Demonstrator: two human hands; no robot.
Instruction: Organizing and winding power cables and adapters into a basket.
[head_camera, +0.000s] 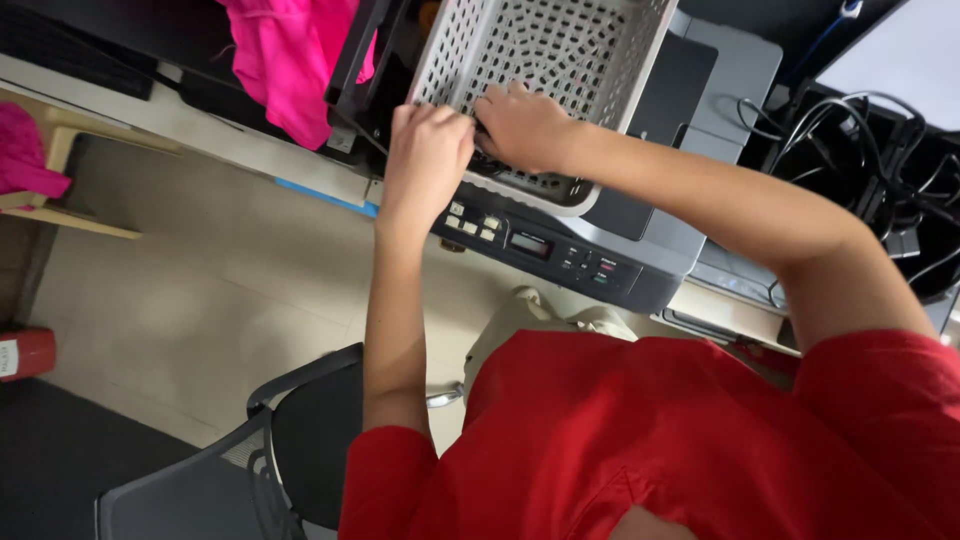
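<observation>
Basket (560, 50): pale grey-white plastic, rectangular, walls and floor perforated in a regular grid of small holes, rim rounded and smooth. It sits tilted on top of a printer (640, 250), its near rim over the printer's front edge, just above the control panel (530, 245).

Both hands meet at the basket's near-left inside corner. Left hand (428, 150) curled into a loose fist, knuckles up, fingers tucked in against smth dark and thin; can't tell what it is. Right hand (520, 125) also curled, fingers bent down into the same spot, touching the left hand. Grip on the dark item unclear for both.

Printer: grey and dark matte plastic, boxy, w/ small buttons and a narrow display. Bright pink cloth (290, 60) hangs left of the basket. Tangled black cables (880, 160) at right. Mesh-back office chair (230, 470) lower left.
</observation>
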